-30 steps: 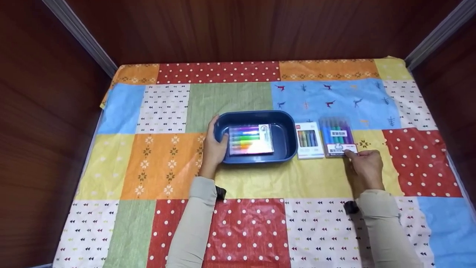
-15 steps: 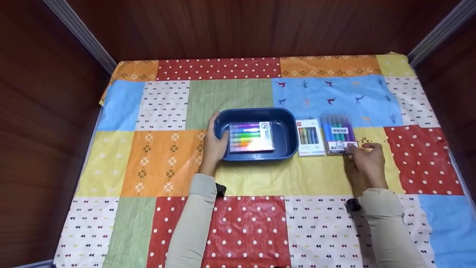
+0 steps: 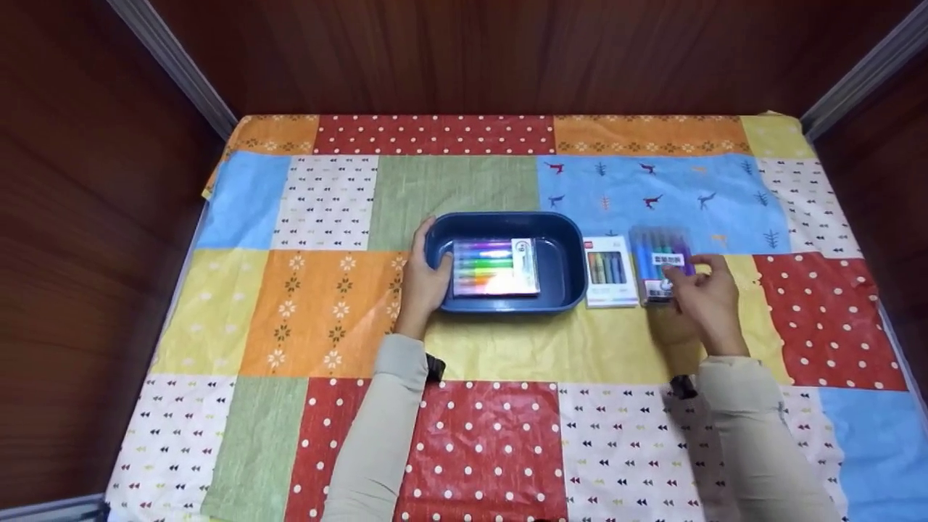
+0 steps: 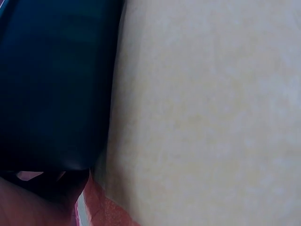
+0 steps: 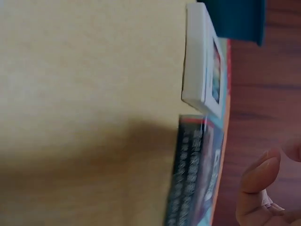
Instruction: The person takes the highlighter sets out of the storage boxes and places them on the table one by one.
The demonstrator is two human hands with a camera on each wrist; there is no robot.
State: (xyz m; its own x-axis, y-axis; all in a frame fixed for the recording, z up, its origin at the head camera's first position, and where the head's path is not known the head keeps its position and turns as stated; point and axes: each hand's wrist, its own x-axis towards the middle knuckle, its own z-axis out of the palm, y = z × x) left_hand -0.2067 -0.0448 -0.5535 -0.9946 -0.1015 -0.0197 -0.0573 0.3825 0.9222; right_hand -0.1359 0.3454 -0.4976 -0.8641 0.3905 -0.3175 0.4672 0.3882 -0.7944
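My left hand (image 3: 422, 286) grips the left end of a dark blue plastic basin (image 3: 565, 268), thumb inside the rim and fingers along the outside wall. Inside the basin lies a clear pack of rainbow-coloured pens (image 3: 487, 270). My right hand (image 3: 707, 301) hovers over the lower right part of a clear case of blue, green and purple pens (image 3: 650, 250). In the right wrist view its thumb and finger are bent but apart, above the case (image 5: 188, 174), with nothing between them. A white box with a window showing coloured sticks (image 3: 612, 295) lies between the basin and the case.
A patchwork-patterned cloth (image 3: 486, 449) covers the table. Dark wooden panels (image 3: 493, 58) stand at the back and both sides. The white box (image 5: 195, 61) sits close beside the pen case.
My right hand has left the case's lower edge and moved up and slightly left over its label, fingers raised. The left hand stays on the basin. The view has shifted a little.
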